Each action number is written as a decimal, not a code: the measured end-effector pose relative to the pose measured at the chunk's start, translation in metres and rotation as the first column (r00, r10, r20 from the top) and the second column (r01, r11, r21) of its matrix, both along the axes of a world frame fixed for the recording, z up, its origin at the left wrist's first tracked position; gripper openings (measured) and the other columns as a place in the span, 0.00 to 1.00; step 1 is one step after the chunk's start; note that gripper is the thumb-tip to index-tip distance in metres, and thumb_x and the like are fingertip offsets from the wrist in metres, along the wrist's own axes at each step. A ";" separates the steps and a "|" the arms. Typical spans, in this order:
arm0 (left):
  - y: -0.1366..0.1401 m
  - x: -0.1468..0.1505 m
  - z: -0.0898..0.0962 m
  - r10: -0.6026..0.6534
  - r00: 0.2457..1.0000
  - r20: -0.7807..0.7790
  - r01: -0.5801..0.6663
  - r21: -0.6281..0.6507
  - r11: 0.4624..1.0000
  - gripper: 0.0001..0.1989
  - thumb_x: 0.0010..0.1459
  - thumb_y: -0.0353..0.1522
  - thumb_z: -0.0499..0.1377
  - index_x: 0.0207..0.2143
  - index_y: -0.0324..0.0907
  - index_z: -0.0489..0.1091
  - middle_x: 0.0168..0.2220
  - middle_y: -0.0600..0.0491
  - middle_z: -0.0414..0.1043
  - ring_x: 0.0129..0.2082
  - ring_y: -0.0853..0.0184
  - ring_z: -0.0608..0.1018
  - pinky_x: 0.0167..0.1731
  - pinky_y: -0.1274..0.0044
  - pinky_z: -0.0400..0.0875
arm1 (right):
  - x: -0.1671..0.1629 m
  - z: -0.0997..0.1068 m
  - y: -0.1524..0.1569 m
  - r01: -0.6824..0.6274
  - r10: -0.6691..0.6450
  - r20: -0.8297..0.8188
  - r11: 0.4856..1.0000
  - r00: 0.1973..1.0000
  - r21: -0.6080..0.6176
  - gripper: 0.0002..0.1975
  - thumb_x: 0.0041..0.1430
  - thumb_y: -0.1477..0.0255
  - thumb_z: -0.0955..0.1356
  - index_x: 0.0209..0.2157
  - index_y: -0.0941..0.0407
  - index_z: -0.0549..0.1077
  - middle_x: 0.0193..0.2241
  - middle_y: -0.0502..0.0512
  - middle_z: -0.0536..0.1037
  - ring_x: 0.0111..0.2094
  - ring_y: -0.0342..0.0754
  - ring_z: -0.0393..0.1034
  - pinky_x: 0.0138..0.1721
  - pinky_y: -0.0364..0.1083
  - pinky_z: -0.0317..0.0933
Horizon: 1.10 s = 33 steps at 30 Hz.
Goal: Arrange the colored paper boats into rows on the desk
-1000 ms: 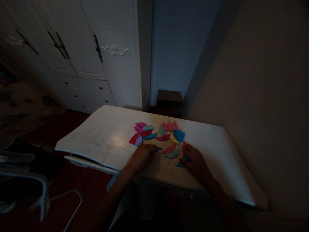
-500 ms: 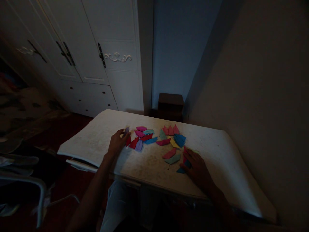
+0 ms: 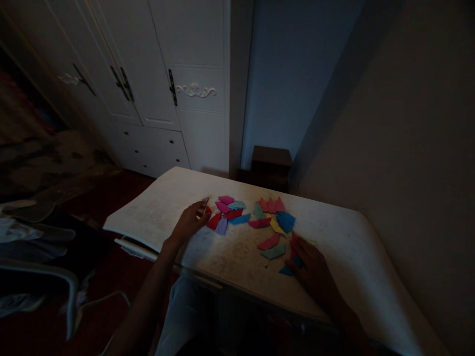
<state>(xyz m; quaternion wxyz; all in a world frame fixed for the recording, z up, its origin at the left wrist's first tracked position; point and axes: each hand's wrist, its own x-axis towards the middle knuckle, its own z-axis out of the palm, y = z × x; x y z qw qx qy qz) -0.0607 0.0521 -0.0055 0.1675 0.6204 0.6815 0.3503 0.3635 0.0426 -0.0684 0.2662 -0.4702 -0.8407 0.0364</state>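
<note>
Several small folded paper pieces, much like flattened origami boats, lie on the white table. My left hand (image 3: 191,222) is closed at the left group, pinching a purple folded paper piece (image 3: 205,202) that stands tilted on edge. Beside its fingertips are a red piece (image 3: 214,221), a lilac piece (image 3: 221,226) and magenta pieces (image 3: 225,200). My right hand (image 3: 309,261) rests with fingers stretched over a pink piece (image 3: 293,243) and a blue piece (image 3: 287,269), partly hiding them. Just left of it lie a green piece (image 3: 273,251) and a salmon piece (image 3: 268,241).
The white table (image 3: 148,207) has a drawer (image 3: 137,248) at its front left. Behind stand a white wardrobe (image 3: 202,128) and a small brown cabinet (image 3: 272,156). A wall (image 3: 401,148) runs along the right. A pale chair frame (image 3: 70,287) is at the left.
My left hand has turned the purple piece from facing me to nearly edge-on. The whole view has shifted, so everything appears farther right. My right hand stays over the same pieces.
</note>
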 end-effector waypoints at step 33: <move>-0.001 0.025 -0.032 -0.201 0.863 -0.464 0.279 0.106 0.954 0.44 0.57 0.54 0.55 0.65 0.33 0.50 0.64 0.33 0.57 0.67 0.46 0.53 0.63 0.53 0.47 | -0.115 0.073 0.068 -0.345 0.353 0.063 0.932 0.934 -0.111 0.25 0.64 0.68 0.63 0.62 0.54 0.62 0.64 0.61 0.61 0.65 0.54 0.53 0.63 0.59 0.52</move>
